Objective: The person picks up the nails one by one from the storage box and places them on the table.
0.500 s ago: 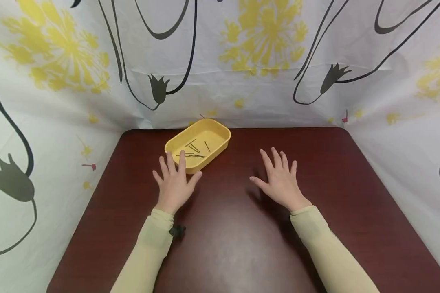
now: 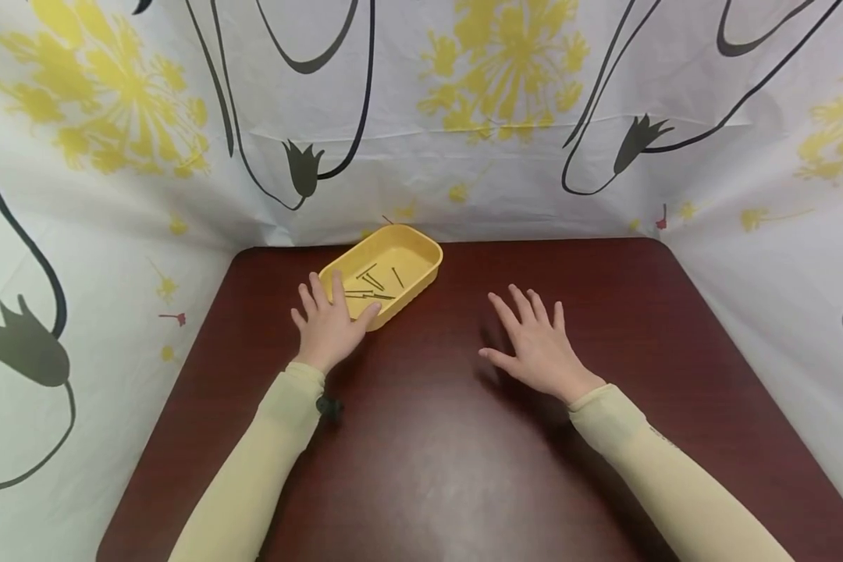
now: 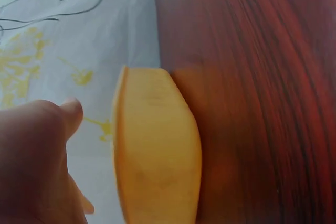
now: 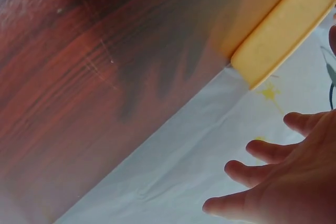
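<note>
A yellow plastic tray (image 2: 421, 275) lies at an angle at the back left of the table, with several dark nails (image 2: 372, 281) on its floor. My left hand (image 2: 325, 332) is spread over the tray's near left end, the fingers straight and parted. In the left wrist view the thumb side of the left hand (image 3: 34, 156) is beside the wall of the tray (image 3: 157, 145); whether it touches cannot be told. My right hand (image 2: 544, 359) hovers over the table to the right, fingers spread, holding nothing. The right wrist view shows its fingers (image 4: 252, 174) apart from the tray (image 4: 283, 32).
The dark red wood-grain table (image 2: 421, 453) has rounded far corners. A white cloth (image 2: 407, 172) with yellow and grey flower prints hangs behind it and along both sides. A small black device (image 2: 329, 407) sits at the left wrist.
My left hand has moved slightly forward, further over the end of the tray. The right hand stays spread in nearly the same place, its forearm swung a little to the right.
</note>
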The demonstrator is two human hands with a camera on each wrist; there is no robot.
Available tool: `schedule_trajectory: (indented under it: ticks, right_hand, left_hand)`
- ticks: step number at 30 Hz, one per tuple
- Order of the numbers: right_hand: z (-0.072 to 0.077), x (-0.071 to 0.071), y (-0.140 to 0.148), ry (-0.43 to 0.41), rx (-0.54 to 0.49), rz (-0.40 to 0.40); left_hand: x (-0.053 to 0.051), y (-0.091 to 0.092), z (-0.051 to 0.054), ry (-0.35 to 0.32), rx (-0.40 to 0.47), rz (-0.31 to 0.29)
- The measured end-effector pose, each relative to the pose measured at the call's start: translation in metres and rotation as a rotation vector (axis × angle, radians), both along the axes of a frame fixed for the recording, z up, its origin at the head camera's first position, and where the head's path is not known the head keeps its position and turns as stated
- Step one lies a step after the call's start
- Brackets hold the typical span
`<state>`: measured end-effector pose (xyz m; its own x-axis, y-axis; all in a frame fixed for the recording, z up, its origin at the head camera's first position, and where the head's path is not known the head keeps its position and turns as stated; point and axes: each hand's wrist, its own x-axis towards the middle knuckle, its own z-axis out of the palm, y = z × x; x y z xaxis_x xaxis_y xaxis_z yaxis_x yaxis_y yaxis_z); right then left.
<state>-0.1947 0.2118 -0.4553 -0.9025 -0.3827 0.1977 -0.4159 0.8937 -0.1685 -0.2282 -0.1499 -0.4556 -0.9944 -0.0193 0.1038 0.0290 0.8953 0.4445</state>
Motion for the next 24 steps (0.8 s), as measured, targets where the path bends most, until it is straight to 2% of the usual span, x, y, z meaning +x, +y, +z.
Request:
schedule_trajectory:
  ticks: [4, 8, 15, 24]
  right_hand:
    - [-0.001, 0.002, 0.001, 0.009, 0.021, 0.018]
    - [-0.005, 0.003, 0.003, 0.008, 0.036, 0.03]
    - [-0.009, -0.006, 0.004, 0.0, 0.028, 0.074]
    - [-0.003, -0.013, 0.0, 0.009, 0.024, 0.092]
  left_hand:
    - [-0.008, 0.0, -0.005, -0.06, -0.008, 0.014]
    - [-0.012, 0.001, -0.01, -0.103, -0.012, 0.017]
    - [-0.013, 0.001, -0.008, -0.076, 0.009, 0.013]
    - [-0.018, -0.007, -0.011, -0.094, -0.02, -0.026]
